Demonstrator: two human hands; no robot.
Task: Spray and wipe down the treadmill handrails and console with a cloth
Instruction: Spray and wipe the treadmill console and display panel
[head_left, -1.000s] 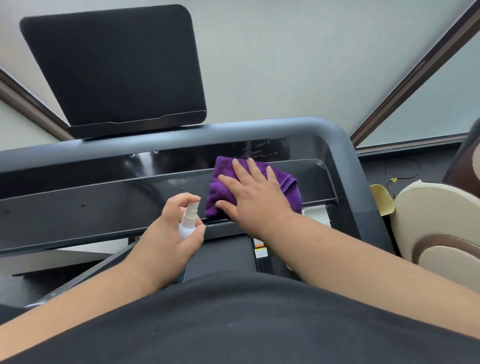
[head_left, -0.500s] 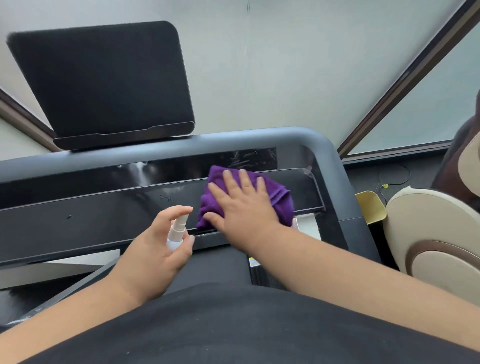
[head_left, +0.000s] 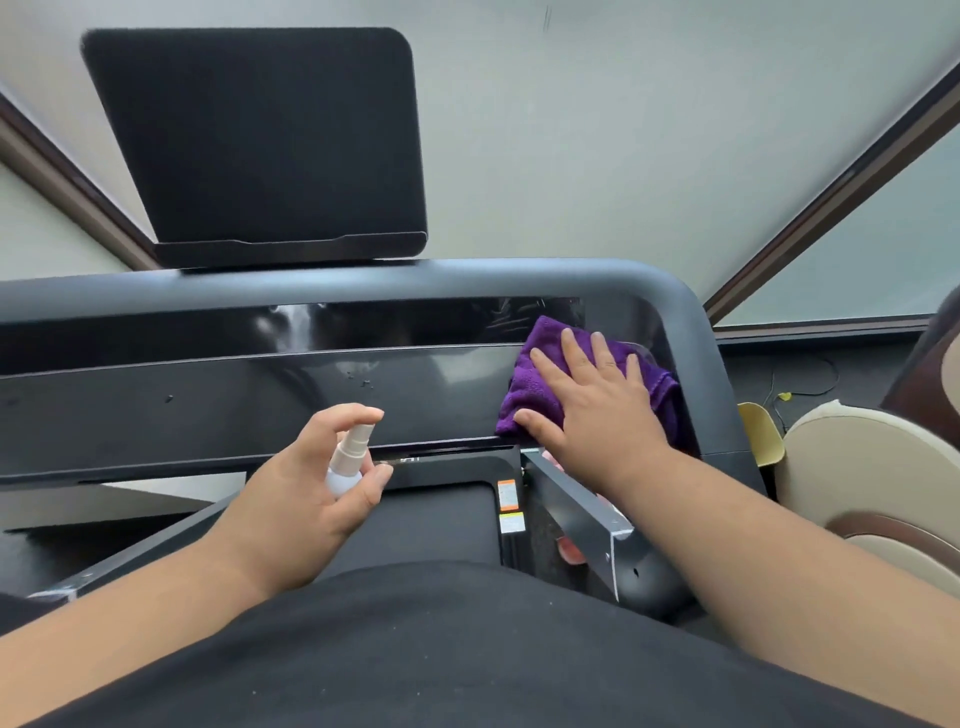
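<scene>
Head view shows us mid-wipe: our flat right hand presses the purple cloth at the console panel's right end, our left hand grips the spray bottle below the panel, handrails apparently unwiped.

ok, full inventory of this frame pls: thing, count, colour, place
cloth: 1, purple, flat on the right end of the console panel, under the right hand
spray bottle: 1, white with beige nozzle, in the left hand, in front of the console
console panel: 1, glossy black, across the middle
handrail frame: 1, dark grey, curving over the console to the right
tablet holder: 1, black, above the frame at left
warning stickers: 2, orange and yellow, below the console
chair: 1, cream with brown trim, far right
left hand: 1, grips the bottle, index finger on the nozzle
right hand: 1, fingers straight, pressing the cloth
</scene>
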